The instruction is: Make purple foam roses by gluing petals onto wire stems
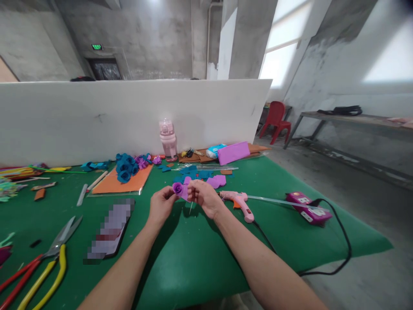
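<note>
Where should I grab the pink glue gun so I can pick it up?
Grab the pink glue gun by its handle, the thick part pointing toward you with the black cord at its end. Come from the near side, right of the right hand. Probably avoid the nozzle tip.

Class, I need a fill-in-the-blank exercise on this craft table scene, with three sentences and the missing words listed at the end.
1. Both hands, the left hand and the right hand, hold a small rolled flower whose colour is ____.
2. The pink glue gun lies on the table's ____ cover.
3. The pile of finished blue flowers rests on a sheet coloured ____.

Missing words: purple; green; orange.
</note>
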A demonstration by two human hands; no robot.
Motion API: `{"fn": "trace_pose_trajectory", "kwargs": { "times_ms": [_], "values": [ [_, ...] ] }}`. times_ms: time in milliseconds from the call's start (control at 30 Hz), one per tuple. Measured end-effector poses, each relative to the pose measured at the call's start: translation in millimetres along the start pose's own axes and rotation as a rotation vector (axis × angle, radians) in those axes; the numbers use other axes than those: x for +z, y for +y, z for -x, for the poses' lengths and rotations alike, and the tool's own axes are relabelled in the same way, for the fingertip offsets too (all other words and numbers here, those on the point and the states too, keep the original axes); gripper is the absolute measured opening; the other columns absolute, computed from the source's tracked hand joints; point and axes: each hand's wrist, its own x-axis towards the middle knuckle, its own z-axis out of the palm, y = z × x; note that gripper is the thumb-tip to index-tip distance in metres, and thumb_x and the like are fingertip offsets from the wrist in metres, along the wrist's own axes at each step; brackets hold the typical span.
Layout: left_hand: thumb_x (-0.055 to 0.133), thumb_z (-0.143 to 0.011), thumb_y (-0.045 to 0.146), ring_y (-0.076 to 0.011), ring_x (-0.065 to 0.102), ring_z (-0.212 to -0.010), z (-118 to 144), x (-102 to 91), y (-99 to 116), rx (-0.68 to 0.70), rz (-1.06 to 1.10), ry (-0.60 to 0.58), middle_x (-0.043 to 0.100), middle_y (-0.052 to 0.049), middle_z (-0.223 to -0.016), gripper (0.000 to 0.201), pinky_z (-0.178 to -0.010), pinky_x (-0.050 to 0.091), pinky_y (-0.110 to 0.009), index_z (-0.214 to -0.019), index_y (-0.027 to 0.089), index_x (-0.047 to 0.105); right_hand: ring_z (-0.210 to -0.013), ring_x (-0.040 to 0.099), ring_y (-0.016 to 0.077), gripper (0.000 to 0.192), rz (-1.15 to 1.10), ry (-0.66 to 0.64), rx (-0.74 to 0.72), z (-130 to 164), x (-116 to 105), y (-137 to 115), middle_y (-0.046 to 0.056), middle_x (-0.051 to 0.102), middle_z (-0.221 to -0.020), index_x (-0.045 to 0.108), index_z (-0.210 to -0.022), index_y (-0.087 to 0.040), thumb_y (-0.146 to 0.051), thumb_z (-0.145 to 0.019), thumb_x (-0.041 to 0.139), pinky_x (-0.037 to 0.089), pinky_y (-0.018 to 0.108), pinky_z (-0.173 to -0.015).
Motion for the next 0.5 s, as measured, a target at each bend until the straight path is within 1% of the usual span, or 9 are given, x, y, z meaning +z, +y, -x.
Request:
{"fn": "trace_pose_trajectory", "kwargs": {
  "times_ms": [100,200,267,367,433,500],
  "values": [
    [0.064,-0.066,0.029,-0.0149,0.060,-0.065,0,-1.6,5,-0.012,0.017,0.015,0.069,0.001,-0.068,0.018,-0.063,0.046,-0.024,-0.078,0.017,0.071,-0.050,0.048,0.0076,0.031,-0.173,0.011,-0.015,0,-3,-9,-0.002,0.055,-0.057,0.058,-0.064,-0.016,-0.045,-0.065,0.068,0.043,0.023,-0.055],
    [0.064,-0.067,0.030,-0.0163,0.061,-0.068,1,-3.2,11,-0.003,0.098,-0.021,0.070,-0.001,-0.071,0.020,-0.065,0.047,-0.025,-0.080,0.016,0.072,-0.049,0.047,0.0074,0.031,-0.235,0.042,-0.017,-1,-8,-16,-0.003,0.053,-0.055,0.057,-0.063,-0.016,-0.046,-0.066,0.068,0.042,0.022,-0.053],
    [0.065,-0.066,0.031,-0.0175,0.061,-0.069,2,-4.6,14,0.012,0.139,-0.068,0.071,-0.002,-0.074,0.023,-0.067,0.048,-0.027,-0.081,0.015,0.072,-0.049,0.048,0.0075,0.031,-0.190,0.068,-0.026,-3,-10,-17,-0.003,0.054,-0.056,0.058,-0.064,-0.016,-0.046,-0.065,0.068,0.041,0.022,-0.052],
    [0.064,-0.068,0.033,-0.0169,0.061,-0.066,1,-7.7,17,0.038,0.145,-0.137,0.071,-0.003,-0.073,0.024,-0.064,0.048,-0.026,-0.081,0.014,0.072,-0.050,0.050,0.0078,0.030,-0.043,0.087,-0.068,-3,-10,-15,-0.002,0.057,-0.058,0.059,-0.066,-0.016,-0.045,-0.064,0.068,0.041,0.022,-0.054],
    [0.061,-0.070,0.031,-0.0158,0.060,-0.062,1,-10.4,18,0.076,0.120,-0.160,0.070,-0.003,-0.069,0.023,-0.061,0.047,-0.025,-0.081,0.014,0.072,-0.053,0.051,0.0079,0.029,0.076,0.061,-0.105,-1,-8,-14,-0.001,0.059,-0.062,0.062,-0.068,-0.017,-0.045,-0.066,0.066,0.042,0.022,-0.056],
    [0.058,-0.070,0.028,-0.0151,0.059,-0.060,-1,-12.9,18,0.127,0.085,-0.172,0.069,-0.002,-0.065,0.020,-0.060,0.046,-0.024,-0.078,0.014,0.071,-0.057,0.053,0.0083,0.029,0.199,-0.003,-0.142,3,-4,-14,0.000,0.062,-0.070,0.066,-0.075,-0.018,-0.047,-0.070,0.062,0.043,0.023,-0.060]
  ]
}}
